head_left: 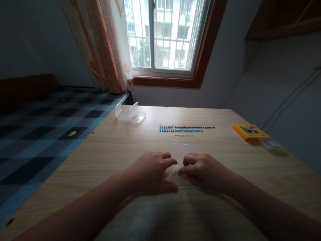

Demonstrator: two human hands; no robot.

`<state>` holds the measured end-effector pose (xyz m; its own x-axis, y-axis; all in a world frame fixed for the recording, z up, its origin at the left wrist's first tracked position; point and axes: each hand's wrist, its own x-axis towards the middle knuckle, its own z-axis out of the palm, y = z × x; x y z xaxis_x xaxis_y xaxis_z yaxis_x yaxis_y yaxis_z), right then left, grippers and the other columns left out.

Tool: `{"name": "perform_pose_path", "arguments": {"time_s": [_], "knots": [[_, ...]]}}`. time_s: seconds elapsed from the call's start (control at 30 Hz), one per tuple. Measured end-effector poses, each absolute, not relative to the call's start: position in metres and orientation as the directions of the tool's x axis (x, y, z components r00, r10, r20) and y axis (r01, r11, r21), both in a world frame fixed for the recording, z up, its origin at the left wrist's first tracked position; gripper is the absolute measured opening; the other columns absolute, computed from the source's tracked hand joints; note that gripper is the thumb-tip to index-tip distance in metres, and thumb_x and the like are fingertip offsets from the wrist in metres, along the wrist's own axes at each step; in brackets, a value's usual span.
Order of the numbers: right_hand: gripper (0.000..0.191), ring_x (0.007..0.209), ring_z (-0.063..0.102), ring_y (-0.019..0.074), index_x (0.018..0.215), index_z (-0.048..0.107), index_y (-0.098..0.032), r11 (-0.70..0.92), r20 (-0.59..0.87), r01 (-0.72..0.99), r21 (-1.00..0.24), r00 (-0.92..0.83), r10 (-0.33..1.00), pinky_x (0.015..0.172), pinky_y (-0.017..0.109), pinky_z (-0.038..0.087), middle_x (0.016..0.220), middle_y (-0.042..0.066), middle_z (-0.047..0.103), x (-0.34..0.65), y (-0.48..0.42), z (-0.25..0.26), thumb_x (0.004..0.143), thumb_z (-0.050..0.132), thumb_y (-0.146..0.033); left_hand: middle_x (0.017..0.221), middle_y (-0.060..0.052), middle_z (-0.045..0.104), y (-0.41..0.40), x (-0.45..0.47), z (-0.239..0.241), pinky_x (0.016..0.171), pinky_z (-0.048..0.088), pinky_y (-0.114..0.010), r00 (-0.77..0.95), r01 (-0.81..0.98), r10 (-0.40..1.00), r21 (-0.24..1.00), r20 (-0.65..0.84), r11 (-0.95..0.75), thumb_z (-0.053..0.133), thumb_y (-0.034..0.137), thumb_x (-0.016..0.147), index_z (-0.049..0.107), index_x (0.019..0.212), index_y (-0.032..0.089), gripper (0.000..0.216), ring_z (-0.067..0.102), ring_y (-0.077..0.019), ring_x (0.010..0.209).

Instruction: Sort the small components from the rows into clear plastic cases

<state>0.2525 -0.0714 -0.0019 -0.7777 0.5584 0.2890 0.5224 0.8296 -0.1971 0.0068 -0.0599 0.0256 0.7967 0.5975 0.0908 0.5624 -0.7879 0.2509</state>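
A clear plastic box (186, 184) with its lid (185, 147) raised lies open on the table in front of me. Small pale yellow pieces (175, 169) are clustered in its left part. My left hand (156, 170) curls around the box's left side, thumb along the near edge and index finger over the top. Inside the box, the fingers of my right hand (202, 170) are bent together close to the yellow pieces; whatever lies between the fingertips is hidden. Beyond the box run rows of tiny dark brown pieces (187, 127), blue pieces (180, 130) and pale yellow pieces (184, 135).
More open clear boxes (136, 117) stand at the table's far left corner. On the right lie an orange-yellow box (250, 132) and a transparent item (270, 144) beside it. A bed with a checked cover (82, 115) borders the table's left side. A window (165, 36) is behind.
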Motion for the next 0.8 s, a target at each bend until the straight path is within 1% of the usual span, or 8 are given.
{"name": "perform_pose_path", "arguments": {"time_s": [0.2,0.33,0.4,0.5,0.57,0.63,0.7,0.8], "knots": [[0.021,0.068,0.055,0.0142,0.095,0.076,-0.023,0.843,0.326,0.507,-0.177,-0.778,0.537,0.062,0.029,0.039,0.082,0.002,0.066,0.253,-0.072,0.001,0.097,0.055,-0.017,0.108,-0.008,0.072,-0.059,0.006,0.024,0.072,0.055,-0.036,0.802,0.553,0.590,0.254,0.096,-0.793,0.077,0.061,0.078,0.069,0.125,0.022,0.061,0.072,-0.0277,0.086],[0.022,0.069,0.055,0.0160,0.097,0.075,-0.022,0.871,0.497,0.476,-0.119,-0.731,0.467,0.061,0.030,0.041,0.080,0.003,0.067,0.256,-0.072,0.008,0.096,0.054,-0.017,0.106,-0.007,0.072,-0.059,0.006,0.025,0.071,0.055,-0.037,0.797,0.563,0.598,0.250,0.088,-0.788,0.078,0.060,0.077,0.069,0.124,0.023,0.060,0.072,-0.0282,0.085],[0.020,0.071,0.057,0.0166,0.097,0.074,-0.021,0.867,0.640,0.483,-0.124,-0.628,0.442,0.063,0.030,0.044,0.080,0.004,0.067,0.261,-0.069,0.011,0.095,0.055,-0.014,0.107,-0.007,0.072,-0.060,0.006,0.026,0.070,0.055,-0.037,0.792,0.573,0.606,0.246,0.081,-0.782,0.078,0.058,0.077,0.068,0.125,0.023,0.060,0.072,-0.0282,0.085],[0.021,0.071,0.060,0.0154,0.095,0.074,-0.021,0.813,0.798,0.521,-0.258,-0.360,0.484,0.063,0.028,0.048,0.080,0.003,0.066,0.273,-0.057,0.010,0.092,0.057,-0.010,0.110,-0.006,0.071,-0.060,0.005,0.025,0.071,0.054,-0.037,0.790,0.574,0.608,0.253,0.080,-0.779,0.078,0.056,0.078,0.065,0.125,0.024,0.058,0.072,-0.0278,0.087],[0.021,0.067,0.059,0.0145,0.093,0.075,-0.023,0.749,0.817,0.562,-0.352,-0.206,0.539,0.059,0.027,0.047,0.079,0.002,0.066,0.283,-0.044,0.004,0.091,0.058,-0.010,0.111,-0.006,0.071,-0.060,0.005,0.025,0.072,0.053,-0.036,0.796,0.562,0.599,0.265,0.083,-0.784,0.077,0.056,0.079,0.064,0.123,0.025,0.055,0.072,-0.0276,0.088],[0.020,0.065,0.057,0.0149,0.092,0.076,-0.022,0.684,0.806,0.615,-0.392,-0.129,0.577,0.059,0.028,0.048,0.079,0.002,0.066,0.292,-0.030,-0.005,0.090,0.058,-0.012,0.110,-0.006,0.072,-0.059,0.004,0.024,0.071,0.052,-0.035,0.809,0.536,0.579,0.277,0.100,-0.797,0.076,0.056,0.081,0.064,0.117,0.024,0.050,0.072,-0.0268,0.087],[0.020,0.070,0.059,0.0171,0.094,0.076,-0.021,0.614,0.777,0.674,-0.410,-0.094,0.622,0.065,0.031,0.051,0.081,0.004,0.066,0.299,-0.016,-0.016,0.091,0.058,-0.015,0.104,-0.005,0.072,-0.058,0.002,0.024,0.066,0.049,-0.032,0.821,0.498,0.552,0.289,0.146,-0.818,0.072,0.055,0.084,0.063,0.109,0.022,0.042,0.070,-0.0240,0.081],[0.020,0.087,0.063,0.0224,0.101,0.077,-0.019,0.561,0.755,0.736,-0.379,-0.105,0.647,0.080,0.039,0.055,0.090,0.008,0.068,0.301,-0.001,-0.031,0.093,0.058,-0.019,0.087,-0.003,0.069,-0.054,0.000,0.023,0.060,0.041,-0.028,0.791,0.464,0.549,0.320,0.270,-0.826,0.062,0.050,0.092,0.059,0.090,0.020,0.030,0.063,-0.0176,0.068]]}}
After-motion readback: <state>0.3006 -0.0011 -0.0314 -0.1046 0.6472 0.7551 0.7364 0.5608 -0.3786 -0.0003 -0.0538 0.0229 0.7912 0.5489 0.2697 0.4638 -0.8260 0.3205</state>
